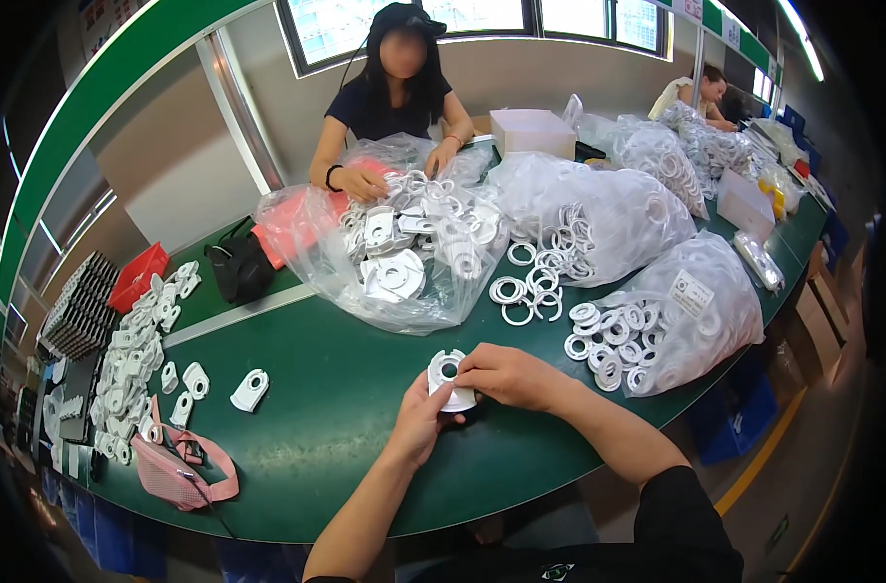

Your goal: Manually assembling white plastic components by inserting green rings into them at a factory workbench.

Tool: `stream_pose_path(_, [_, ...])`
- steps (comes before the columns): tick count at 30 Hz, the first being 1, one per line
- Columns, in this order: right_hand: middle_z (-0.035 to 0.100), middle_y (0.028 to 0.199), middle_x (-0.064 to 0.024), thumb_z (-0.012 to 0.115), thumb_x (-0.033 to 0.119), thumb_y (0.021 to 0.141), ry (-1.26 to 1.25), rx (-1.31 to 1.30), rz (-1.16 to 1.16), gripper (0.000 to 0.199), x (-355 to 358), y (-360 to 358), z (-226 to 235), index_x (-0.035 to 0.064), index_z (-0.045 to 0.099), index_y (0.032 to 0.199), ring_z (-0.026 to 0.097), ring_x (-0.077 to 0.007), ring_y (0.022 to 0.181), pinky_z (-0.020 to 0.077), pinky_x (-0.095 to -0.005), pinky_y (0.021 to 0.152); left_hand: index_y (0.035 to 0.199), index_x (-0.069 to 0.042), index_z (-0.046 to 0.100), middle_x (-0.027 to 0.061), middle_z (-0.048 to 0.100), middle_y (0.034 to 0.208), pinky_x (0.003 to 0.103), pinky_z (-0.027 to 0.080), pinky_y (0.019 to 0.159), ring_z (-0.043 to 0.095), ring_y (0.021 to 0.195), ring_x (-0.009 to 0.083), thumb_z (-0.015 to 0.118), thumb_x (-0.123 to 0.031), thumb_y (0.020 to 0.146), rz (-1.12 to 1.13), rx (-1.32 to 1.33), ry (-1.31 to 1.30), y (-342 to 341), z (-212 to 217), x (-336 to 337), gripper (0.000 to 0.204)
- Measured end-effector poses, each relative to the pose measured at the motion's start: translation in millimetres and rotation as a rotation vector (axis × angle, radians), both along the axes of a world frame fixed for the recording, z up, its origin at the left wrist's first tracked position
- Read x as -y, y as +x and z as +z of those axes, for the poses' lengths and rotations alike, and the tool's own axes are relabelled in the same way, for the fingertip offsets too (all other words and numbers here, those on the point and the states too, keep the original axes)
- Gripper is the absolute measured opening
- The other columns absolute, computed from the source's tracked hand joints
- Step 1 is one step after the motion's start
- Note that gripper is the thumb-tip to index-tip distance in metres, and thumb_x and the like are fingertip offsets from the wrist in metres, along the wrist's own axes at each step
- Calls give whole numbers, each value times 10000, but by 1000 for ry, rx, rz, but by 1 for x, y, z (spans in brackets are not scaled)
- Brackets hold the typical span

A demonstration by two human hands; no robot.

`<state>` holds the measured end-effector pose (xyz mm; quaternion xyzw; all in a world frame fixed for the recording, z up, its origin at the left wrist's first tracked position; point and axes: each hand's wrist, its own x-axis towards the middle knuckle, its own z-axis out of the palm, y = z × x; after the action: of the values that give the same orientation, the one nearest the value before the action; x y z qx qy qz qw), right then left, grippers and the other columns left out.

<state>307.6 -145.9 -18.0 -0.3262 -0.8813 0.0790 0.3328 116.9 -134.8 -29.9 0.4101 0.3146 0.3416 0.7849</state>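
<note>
Both hands meet over the green table [346, 408], close to the body, w/ one white plastic disc [447, 374] pinched between them. The left hand [421, 420] comes from below, fingers curled under the disc's lower edge and closed on it, acting as the support. The right hand [506, 374] lies over the disc's right side, fingers bent and shut on its rim, thumb hidden, so exact pad contact can't be told. The disc is tilted up toward the face, its centre hole visible; prob. held that way so the top side can be looked at or worked on. It sits just above the table, not resting flat.

Supplies are laid out in reach. An open clear bag [404, 257] of matching white discs sits straight ahead, mouth spread wide so pieces can be lifted out. Loose white rings [530, 287] spill beside it to the right, and another bag of rings [657, 325] lies near the right forearm, mouth facing the hands. To the left, well apart, small white tabs [249, 389] are scattered, w/ a dense pile [132, 360] farther out, prob. parked out of the way. A pink pouch [175, 471] lies at the near-left edge, a red tray [137, 277] beyond.

Across the table another person reaches into the shared bag w/ a hand [362, 182]; the bag sits between the two so both can draw from it.
</note>
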Motion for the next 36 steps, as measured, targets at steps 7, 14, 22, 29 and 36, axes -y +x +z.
stream_pose_path(7, [602, 897, -75, 653, 35, 767, -166, -351, -58, 171, 6, -7, 2, 48, 660, 937, 598, -225, 803, 489, -308, 705, 1199, -38, 454, 82, 643, 937, 199, 451, 476, 650, 720, 145, 453, -83, 905, 22, -103, 178, 2, -1, 2, 297])
stream_pose_path(14, [610, 835, -61, 622, 137, 855, -467, -502, -162, 158, -2, 2, -8, 27, 682, 951, 578, -140, 732, 443, -233, 661, 1116, -14, 528, 48, 633, 893, 230, 484, 596, 634, 728, 128, 538, -91, 867, -21, -291, 534, 7, -11, 11, 261])
stream_pose_path(22, [612, 827, -80, 593, 127, 864, -536, -335, -82, 133, 0, 4, 0, 7, 639, 900, 592, -174, 744, 461, -277, 679, 996, -5, 567, 168, 595, 744, 356, 439, 594, 595, 654, 236, 469, -229, 923, 98, -513, 772, 5, -1, 12, 255])
stream_pose_path(29, [616, 850, -83, 543, 149, 896, -459, -227, -119, 159, 2, -1, -4, 15, 611, 948, 590, -177, 772, 461, -287, 703, 858, -3, 576, 143, 549, 669, 333, 418, 585, 558, 618, 188, 437, -224, 939, 83, -679, 782, 2, -13, 6, 274])
stream_pose_path(36, [631, 926, -28, 577, 150, 896, -716, -670, -212, 219, -3, -3, -10, -27, 622, 1017, 561, -52, 777, 456, -210, 687, 1084, -36, 472, 70, 541, 1045, 274, 481, 790, 548, 942, 119, 419, -158, 966, 154, -38, 388, 14, -12, 12, 178])
